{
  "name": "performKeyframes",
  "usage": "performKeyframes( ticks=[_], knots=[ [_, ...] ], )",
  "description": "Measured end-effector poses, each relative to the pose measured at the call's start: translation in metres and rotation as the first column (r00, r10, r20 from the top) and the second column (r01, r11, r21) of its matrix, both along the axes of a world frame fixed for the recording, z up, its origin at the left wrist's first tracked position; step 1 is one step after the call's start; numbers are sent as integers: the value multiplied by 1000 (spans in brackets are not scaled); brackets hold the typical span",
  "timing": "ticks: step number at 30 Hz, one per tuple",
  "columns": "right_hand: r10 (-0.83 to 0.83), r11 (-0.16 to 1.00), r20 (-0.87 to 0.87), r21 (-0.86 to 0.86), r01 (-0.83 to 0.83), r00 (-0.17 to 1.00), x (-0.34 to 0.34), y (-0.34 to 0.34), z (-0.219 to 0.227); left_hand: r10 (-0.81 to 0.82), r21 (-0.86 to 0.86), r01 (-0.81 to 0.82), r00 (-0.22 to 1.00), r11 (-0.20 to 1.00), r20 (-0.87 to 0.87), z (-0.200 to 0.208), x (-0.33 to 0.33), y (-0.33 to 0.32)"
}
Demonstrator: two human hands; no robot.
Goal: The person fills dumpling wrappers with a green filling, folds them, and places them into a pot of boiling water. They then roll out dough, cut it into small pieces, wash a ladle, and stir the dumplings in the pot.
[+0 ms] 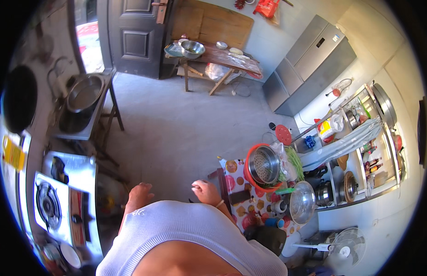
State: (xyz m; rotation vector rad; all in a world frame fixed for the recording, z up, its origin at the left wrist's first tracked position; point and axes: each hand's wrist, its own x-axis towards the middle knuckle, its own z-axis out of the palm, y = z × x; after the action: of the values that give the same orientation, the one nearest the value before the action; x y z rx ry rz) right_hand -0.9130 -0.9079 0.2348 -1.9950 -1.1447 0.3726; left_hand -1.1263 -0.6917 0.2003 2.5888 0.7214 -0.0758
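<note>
My left hand (140, 193) hangs in front of my body, thumb and fingers a little apart, with nothing seen in it. To its right my right hand (206, 191) is held with curled fingers, a band on its wrist, and no object visible in it. Nearest to the right hand is a table (231, 186) under a patterned cloth. On that table lie a dark flat rectangular thing (239, 197) and a red basin (251, 162) with a steel strainer pot (264, 164) in it. The hands do not touch each other.
At the left stand a gas stove (49, 205) and a sink stand with a metal basin (85, 93). A wooden table (216, 57) with a steel bowl (192, 49) is at the back. On the right are a fridge (308, 62), a shelf rack (335, 184) and a fan (345, 250).
</note>
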Motion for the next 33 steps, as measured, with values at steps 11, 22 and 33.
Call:
performKeyframes(
  ticks=[11, 22, 33],
  knots=[
    [-395, 876, 94, -262, 406, 914, 275, 28, -74, -255, -66, 247, 942, 967, -219, -4, 345, 132],
    [-253, 963, 96, -70, 260, 963, 656, 189, -19, -277, -113, 296, 947, 948, 160, 29, 690, 251],
    [-304, 933, 144, -154, 324, 942, 975, 278, -83, -243, -48, 248, 966, 968, 89, -31, 1032, 369]
  ],
)
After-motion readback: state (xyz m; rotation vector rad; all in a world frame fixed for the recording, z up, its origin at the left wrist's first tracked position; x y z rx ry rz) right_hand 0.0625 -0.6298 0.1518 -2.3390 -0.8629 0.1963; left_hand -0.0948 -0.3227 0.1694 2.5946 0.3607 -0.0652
